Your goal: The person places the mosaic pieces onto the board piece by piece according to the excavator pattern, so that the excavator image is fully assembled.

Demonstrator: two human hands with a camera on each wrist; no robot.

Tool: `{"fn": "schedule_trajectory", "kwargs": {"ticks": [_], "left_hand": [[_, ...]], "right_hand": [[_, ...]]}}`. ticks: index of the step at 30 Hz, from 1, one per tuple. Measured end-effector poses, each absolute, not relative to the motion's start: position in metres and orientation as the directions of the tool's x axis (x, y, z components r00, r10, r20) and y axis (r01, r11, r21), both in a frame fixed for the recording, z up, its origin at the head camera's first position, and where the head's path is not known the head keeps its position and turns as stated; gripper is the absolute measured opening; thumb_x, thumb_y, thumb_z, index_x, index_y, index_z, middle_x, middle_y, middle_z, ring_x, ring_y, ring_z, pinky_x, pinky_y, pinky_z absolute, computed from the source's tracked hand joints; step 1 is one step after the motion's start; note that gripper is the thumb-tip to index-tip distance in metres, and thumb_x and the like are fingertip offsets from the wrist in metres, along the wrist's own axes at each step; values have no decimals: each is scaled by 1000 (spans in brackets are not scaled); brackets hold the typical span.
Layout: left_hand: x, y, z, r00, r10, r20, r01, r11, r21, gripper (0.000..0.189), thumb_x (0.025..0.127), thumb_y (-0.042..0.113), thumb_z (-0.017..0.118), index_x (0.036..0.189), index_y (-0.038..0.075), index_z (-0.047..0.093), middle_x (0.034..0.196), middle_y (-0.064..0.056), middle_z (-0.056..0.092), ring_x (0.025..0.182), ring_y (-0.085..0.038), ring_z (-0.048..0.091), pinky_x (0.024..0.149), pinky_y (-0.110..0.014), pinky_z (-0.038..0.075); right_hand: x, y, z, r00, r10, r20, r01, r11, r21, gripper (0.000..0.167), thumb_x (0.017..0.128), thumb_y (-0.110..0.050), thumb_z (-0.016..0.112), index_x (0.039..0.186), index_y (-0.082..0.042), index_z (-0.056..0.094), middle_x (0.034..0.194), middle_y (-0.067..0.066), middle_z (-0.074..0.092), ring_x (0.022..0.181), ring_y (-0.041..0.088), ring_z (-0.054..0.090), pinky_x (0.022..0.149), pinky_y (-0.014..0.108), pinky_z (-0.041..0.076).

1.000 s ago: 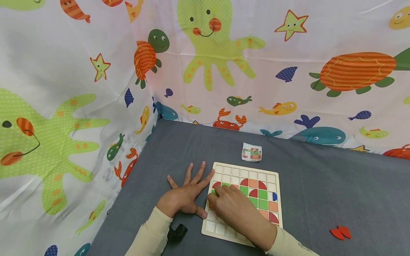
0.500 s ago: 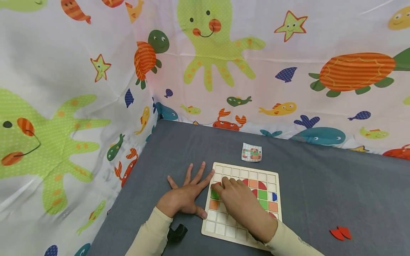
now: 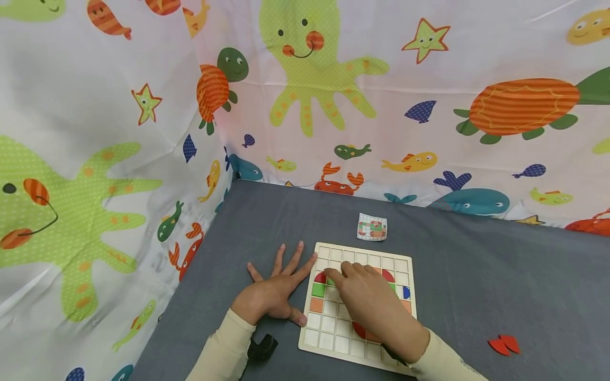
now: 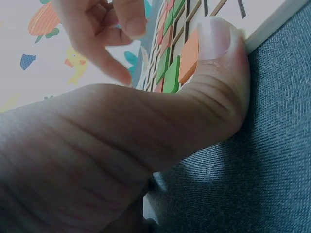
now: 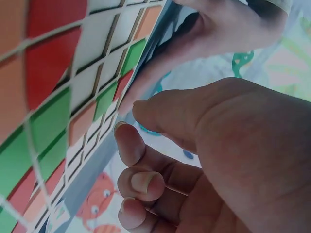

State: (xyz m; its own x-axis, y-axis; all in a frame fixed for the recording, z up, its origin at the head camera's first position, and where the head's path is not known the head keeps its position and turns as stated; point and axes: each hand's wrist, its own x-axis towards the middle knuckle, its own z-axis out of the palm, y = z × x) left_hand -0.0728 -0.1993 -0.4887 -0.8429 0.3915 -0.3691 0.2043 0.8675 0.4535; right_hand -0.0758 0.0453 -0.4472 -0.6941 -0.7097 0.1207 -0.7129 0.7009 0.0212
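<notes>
A square wooden grid board [image 3: 326, 340] lies on the dark cloth, with red, green, orange and blue tiles in some of its cells. My left hand [image 3: 269, 297] is spread flat at the board's left side; its thumb rests on the rim beside an orange square tile [image 4: 189, 57], and its index fingertip touches the upper left edge. Over the middle of the board hovers my right hand [image 3: 376, 304], covering several tiles. In the right wrist view its fingers are loosely bent, with nothing between thumb and index finger. A red rounded tile [image 3: 320, 277] and a green square tile [image 3: 318, 289] show left of it.
A small printed card [image 3: 372, 227] with a coloured grid pattern lies behind the board. Two red rounded pieces [image 3: 504, 345] lie on the cloth to the right. A black object [image 3: 262, 348] sits by the left wrist. A printed sea-animal curtain [image 3: 295, 159] bounds the back and left.
My right hand has lifted off the left columns and shifted right, uncovering the green and orange tiles there. The left hand has stayed on the board's edge.
</notes>
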Motion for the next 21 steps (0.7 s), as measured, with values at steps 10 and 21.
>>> {"fn": "schedule_trajectory", "kwargs": {"ticks": [10, 21], "left_hand": [[-73, -199, -493, -849, 376, -373, 196, 877, 439, 146, 63, 62, 96, 167, 52, -6, 175, 12, -25, 158, -36, -29, 85, -95, -24], [-77, -196, -503, -850, 381, -365, 204, 876, 437, 149, 61, 64, 95, 167, 49, -7, 174, 9, -27, 157, -39, -31, 86, -94, -25]], "right_hand": [[-74, 89, -444, -766, -629, 132, -637, 770, -30, 33, 87, -18, 87, 117, -22, 76, 87, -5, 68, 77, 14, 64, 68, 32, 55], [-74, 161, -431, -869, -493, 40, -493, 857, -151, 37, 89, -23, 87, 124, -17, 78, 98, 3, 76, 76, 19, 66, 73, 46, 62]]}}
